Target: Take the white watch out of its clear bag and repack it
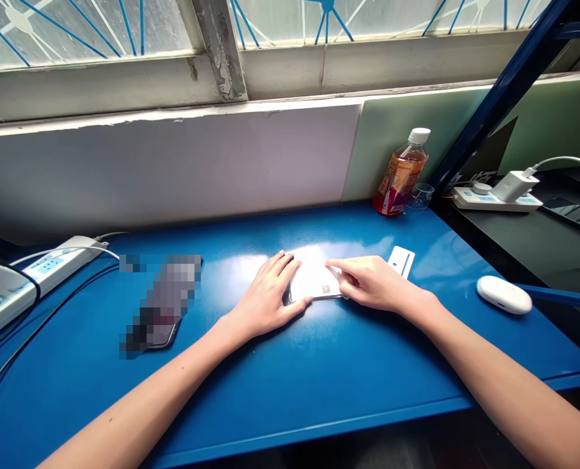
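Observation:
A flat phone-like slab (pixel 314 281) with a shiny white sheet and a small QR code on top lies in the middle of the blue table (pixel 319 378). My left hand (pixel 267 296) rests on its left end, fingers stretched over the edge and thumb along the near side. My right hand (pixel 370 281) is at its right end, fingers curled, forefinger and thumb pinched at the sheet's edge. Just beyond my right hand lies a small white card (pixel 401 260).
A blurred-out phone (pixel 161 305) lies at the left, with a white power strip (pixel 58 262) and cables beyond it. A bottle of orange drink (pixel 401 174) and a small glass (pixel 420 195) stand at the back. A white earbud case (pixel 503 294) lies at the right, near a second strip with a charger (pixel 499 194).

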Demonstrator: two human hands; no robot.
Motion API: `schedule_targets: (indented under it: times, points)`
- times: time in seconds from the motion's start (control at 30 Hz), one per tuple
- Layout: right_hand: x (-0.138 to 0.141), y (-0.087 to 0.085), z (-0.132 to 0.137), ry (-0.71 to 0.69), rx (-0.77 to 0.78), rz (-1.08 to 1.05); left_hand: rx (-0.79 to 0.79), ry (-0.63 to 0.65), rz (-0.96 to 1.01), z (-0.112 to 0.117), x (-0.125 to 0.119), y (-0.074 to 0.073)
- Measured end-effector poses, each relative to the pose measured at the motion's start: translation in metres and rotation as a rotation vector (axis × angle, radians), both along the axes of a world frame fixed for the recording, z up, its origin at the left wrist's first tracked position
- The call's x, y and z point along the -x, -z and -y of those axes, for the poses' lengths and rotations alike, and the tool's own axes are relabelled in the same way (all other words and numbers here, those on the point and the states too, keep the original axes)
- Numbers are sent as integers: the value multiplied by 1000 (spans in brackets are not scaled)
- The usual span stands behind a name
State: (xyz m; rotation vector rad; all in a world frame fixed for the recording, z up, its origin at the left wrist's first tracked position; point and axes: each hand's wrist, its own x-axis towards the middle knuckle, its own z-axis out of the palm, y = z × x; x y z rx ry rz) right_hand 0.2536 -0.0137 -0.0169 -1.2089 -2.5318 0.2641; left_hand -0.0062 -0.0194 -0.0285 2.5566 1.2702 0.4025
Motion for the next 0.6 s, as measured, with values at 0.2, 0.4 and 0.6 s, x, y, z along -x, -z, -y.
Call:
schedule_targets:
  times: [0.2, 0.4, 0.6]
  points:
    - [7, -2, 7, 65, -30, 187, -7, 1, -4, -1, -1, 0]
    - [14, 3, 10, 127, -30, 133, -27, 11, 29, -1, -1, -1]
    - [9, 7, 6, 273, 31, -10, -33, 5, 60, -2, 0, 2]
